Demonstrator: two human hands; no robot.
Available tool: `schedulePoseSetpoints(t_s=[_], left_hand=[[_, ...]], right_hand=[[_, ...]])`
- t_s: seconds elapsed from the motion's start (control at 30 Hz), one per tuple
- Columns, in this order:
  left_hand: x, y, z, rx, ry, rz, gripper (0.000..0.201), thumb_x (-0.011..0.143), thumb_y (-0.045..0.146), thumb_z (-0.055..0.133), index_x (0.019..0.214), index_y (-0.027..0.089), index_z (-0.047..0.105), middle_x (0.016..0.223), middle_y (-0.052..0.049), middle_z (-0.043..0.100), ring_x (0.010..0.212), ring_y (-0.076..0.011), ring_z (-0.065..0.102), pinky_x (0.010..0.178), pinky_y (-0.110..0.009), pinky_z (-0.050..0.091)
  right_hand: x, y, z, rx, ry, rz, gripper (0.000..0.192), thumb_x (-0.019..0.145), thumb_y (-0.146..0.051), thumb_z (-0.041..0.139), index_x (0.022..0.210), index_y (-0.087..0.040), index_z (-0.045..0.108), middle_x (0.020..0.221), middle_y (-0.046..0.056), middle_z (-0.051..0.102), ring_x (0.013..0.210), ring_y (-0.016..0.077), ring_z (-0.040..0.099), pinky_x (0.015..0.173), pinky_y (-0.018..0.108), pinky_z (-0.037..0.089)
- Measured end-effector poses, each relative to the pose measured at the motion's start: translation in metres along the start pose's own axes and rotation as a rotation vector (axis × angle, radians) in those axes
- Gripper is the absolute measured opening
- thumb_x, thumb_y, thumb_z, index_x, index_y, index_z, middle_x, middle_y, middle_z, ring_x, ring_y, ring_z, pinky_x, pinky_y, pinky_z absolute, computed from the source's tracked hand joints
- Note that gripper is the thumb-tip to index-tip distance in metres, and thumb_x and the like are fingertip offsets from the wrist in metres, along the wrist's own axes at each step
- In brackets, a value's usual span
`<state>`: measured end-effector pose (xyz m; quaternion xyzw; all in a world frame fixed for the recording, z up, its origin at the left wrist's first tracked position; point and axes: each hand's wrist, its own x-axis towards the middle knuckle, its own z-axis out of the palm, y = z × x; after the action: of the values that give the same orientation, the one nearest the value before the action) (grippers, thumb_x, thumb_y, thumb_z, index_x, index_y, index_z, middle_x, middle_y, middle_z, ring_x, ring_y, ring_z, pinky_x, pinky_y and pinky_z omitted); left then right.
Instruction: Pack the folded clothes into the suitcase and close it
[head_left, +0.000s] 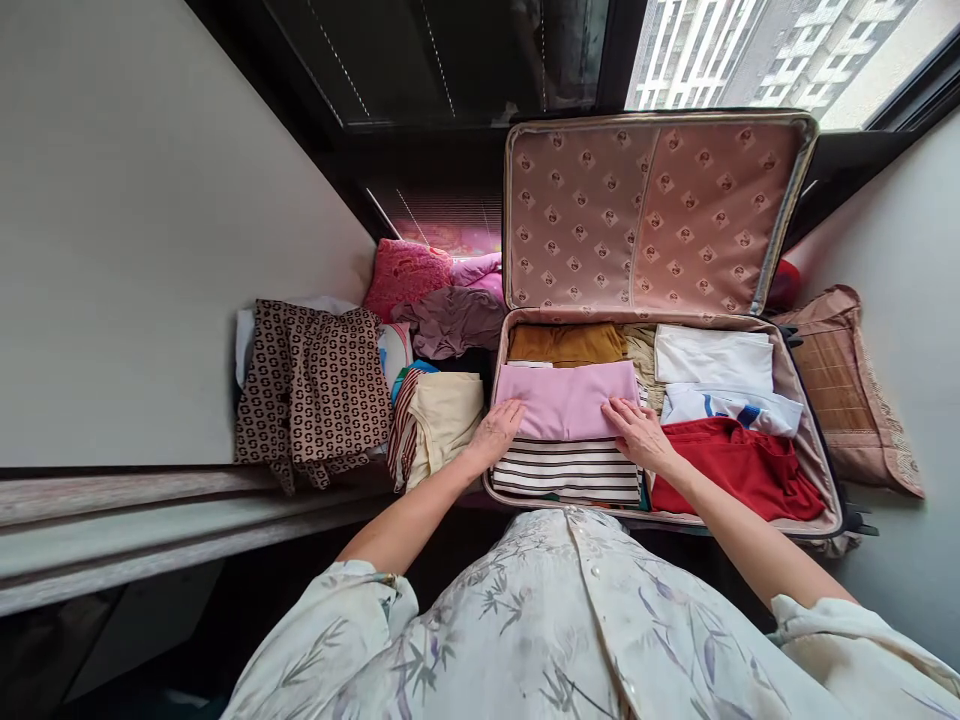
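An open suitcase [795,385] lies in front of me, its patterned lid [652,210] propped upright against the window. Inside, a folded pink garment [564,398] rests on a striped one [566,470]. My left hand [495,430] lies flat on the pink garment's left edge, and my right hand [636,430] presses its right front corner. Both hands have fingers spread and hold nothing. A mustard garment [566,343] sits behind the pink one. White folded clothes [712,358] and a red garment [739,462] fill the right side.
Left of the suitcase lie a cream and striped folded piece [439,420], a brown patterned cloth [315,390], a mauve garment [454,320] and a pink cushion [405,275]. A woven brown cushion [840,385] sits to the right. Walls stand on both sides.
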<state>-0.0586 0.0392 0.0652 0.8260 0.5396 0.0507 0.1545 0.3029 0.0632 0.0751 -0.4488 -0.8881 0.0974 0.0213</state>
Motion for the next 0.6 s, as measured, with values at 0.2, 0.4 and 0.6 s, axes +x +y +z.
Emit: schedulePoseSetpoints(t_s=[0.2,0.4,0.6], left_hand=[[0.010,-0.009,-0.032,-0.147,-0.012,-0.010,0.044,0.087,0.003,0.048,0.123,0.015,0.070,0.125,-0.015,0.072,0.121,-0.0270,0.065,0.109,-0.045,0.047],[0.060,-0.036,-0.101,-0.517,0.201,-0.150,0.031,0.090,0.016,0.050,0.111,0.013,0.072,0.095,-0.005,0.074,0.088,-0.0186,0.067,0.083,-0.026,0.051],[0.148,-0.062,-0.108,-0.612,0.373,-0.492,0.019,0.091,0.023,0.055,0.098,0.012,0.069,0.087,-0.004,0.071,0.081,-0.0161,0.063,0.075,-0.024,0.049]], right_hand=[[0.008,0.017,-0.010,0.149,0.031,0.032,0.045,0.090,-0.016,0.046,0.129,-0.022,0.067,0.142,0.013,0.066,0.131,0.0297,0.058,0.103,0.047,0.043],[0.045,0.066,-0.061,0.550,0.228,0.254,0.028,0.094,-0.035,0.048,0.107,-0.022,0.069,0.085,0.006,0.073,0.079,0.0222,0.065,0.075,0.034,0.049],[0.139,0.101,-0.079,0.855,0.432,0.506,0.034,0.086,-0.053,0.060,0.090,-0.019,0.064,0.077,0.002,0.066,0.071,0.0164,0.056,0.066,0.028,0.046]])
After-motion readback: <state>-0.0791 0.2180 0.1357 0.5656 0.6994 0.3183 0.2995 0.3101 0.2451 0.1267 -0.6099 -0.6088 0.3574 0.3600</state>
